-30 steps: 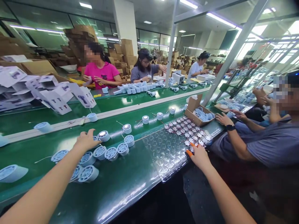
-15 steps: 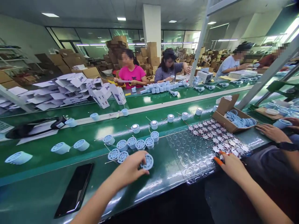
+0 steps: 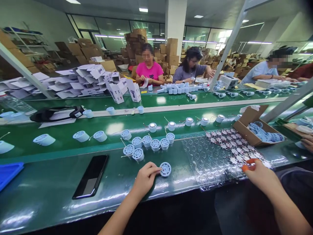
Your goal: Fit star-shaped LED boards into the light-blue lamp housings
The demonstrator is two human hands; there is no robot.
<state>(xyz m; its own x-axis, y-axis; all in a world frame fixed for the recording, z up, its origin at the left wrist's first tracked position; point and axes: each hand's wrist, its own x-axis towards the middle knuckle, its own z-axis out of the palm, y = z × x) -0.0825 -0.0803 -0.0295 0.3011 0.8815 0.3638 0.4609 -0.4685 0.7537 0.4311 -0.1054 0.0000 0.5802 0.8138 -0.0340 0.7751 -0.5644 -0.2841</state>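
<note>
My left hand (image 3: 146,179) rests on the green bench near its front edge, fingers curled, fingertips pinching a pale blue round housing (image 3: 165,169). Just beyond it lies a cluster of several similar round housings (image 3: 146,143) with thin wires. My right hand (image 3: 258,173) is over the near corner of a clear plastic blister tray (image 3: 207,160) that carries small star-shaped white boards (image 3: 232,143); its fingers, with orange fingertips, are pinched together on something too small to make out.
A black phone (image 3: 91,176) lies left of my left hand, a blue tray (image 3: 7,173) at the far left. An open cardboard box (image 3: 256,129) of blue parts stands right. More housings ride the conveyor (image 3: 73,143). Folded white cartons (image 3: 85,81) pile beyond. Other people work opposite and at right.
My left hand reached to the housings on the belt, took one and drew it back to the bench's front edge. The view swung left, revealing the phone and blue tray.
</note>
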